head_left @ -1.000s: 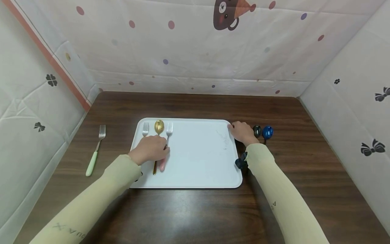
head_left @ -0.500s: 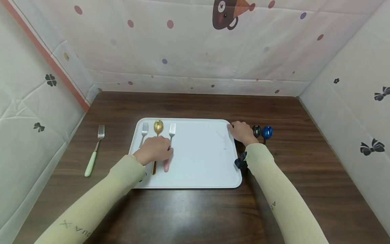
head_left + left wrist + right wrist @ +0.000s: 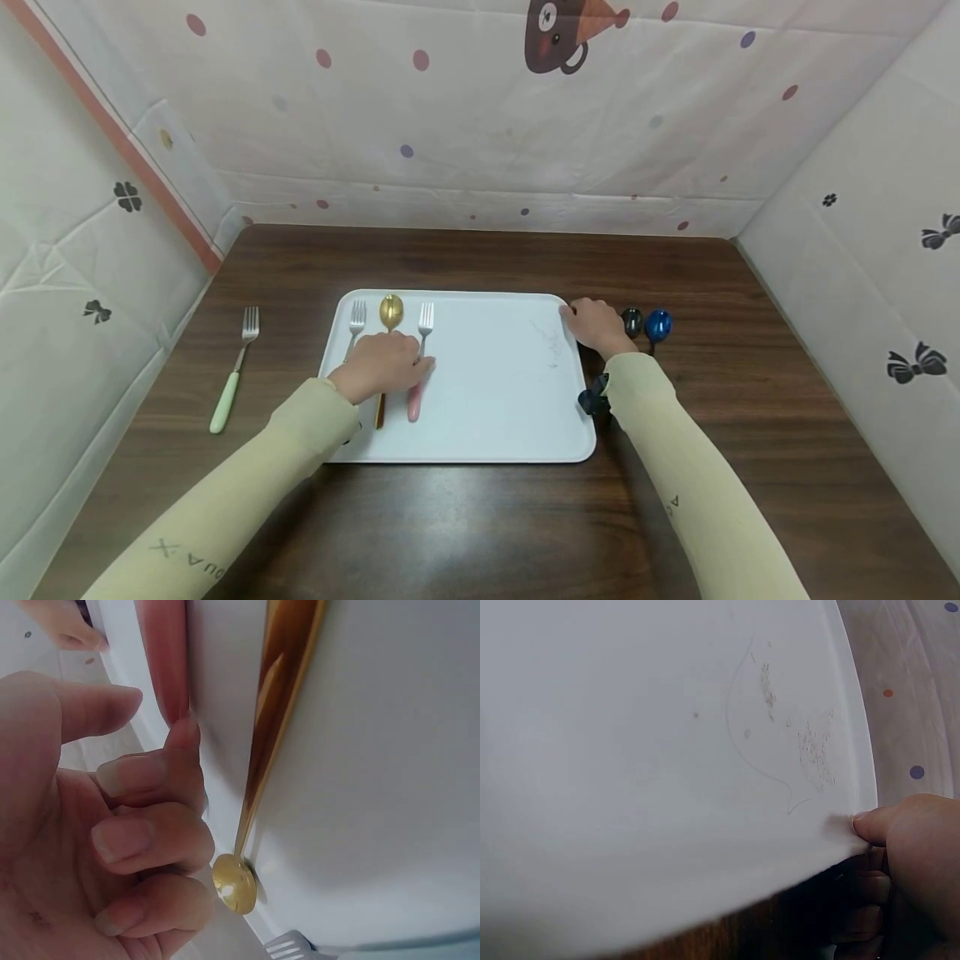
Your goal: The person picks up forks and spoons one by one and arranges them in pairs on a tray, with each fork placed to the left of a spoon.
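A white tray [image 3: 495, 392] lies on the table, bearing a silver fork [image 3: 357, 315] at its left, a gold spoon [image 3: 391, 312] and a pink-handled fork [image 3: 415, 403]. Over these hovers my left hand [image 3: 381, 365], hiding their middles in the head view. The left wrist view has its index fingertip at the pink handle [image 3: 166, 660], while the thumb [image 3: 101, 709] stands apart from it and the other fingers curl loosely. At the tray's right edge, my right hand [image 3: 596, 327] pinches the rim, thumb [image 3: 874, 823] on top and fingers underneath.
A green-handled fork [image 3: 225, 402] lies on the brown table [image 3: 480, 533] left of the tray. Beyond my right hand are a black spoon [image 3: 632, 322] and a blue spoon [image 3: 657, 325], their handles mostly hidden by the arm. Patterned cloth walls [image 3: 480, 125] enclose the table.
My left hand has moved slightly right, bringing the pink-handled fork away from the gold spoon, and its thumb has since lifted off the handle. The right hand stays on the tray rim.
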`<action>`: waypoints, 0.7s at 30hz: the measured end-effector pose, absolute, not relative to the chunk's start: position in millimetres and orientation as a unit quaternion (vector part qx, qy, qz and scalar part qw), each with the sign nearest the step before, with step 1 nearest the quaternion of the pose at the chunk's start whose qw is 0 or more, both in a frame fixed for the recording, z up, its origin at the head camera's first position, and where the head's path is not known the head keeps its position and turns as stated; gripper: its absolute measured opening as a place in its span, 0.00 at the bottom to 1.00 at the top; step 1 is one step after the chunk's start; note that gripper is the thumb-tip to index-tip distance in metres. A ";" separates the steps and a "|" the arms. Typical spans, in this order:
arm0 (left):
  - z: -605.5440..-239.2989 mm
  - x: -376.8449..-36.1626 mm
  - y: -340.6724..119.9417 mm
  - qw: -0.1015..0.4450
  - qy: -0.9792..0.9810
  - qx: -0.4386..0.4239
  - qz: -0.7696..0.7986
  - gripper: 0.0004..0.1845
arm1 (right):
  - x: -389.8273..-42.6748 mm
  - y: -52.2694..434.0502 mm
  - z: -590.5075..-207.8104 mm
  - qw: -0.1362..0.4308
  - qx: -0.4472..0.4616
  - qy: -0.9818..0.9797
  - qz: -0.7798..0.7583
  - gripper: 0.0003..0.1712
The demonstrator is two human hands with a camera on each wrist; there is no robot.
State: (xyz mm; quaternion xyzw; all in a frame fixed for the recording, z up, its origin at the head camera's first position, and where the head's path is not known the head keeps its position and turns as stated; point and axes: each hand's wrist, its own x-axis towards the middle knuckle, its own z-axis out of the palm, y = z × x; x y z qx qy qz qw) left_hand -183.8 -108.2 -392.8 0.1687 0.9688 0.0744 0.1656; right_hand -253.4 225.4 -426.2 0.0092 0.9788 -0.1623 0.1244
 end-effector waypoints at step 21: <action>-384.1 -189.1 -136.0 0.144 0.976 0.148 0.067 0.18 | -253.6 226.5 -426.7 0.126 0.004 0.979 -0.163 0.32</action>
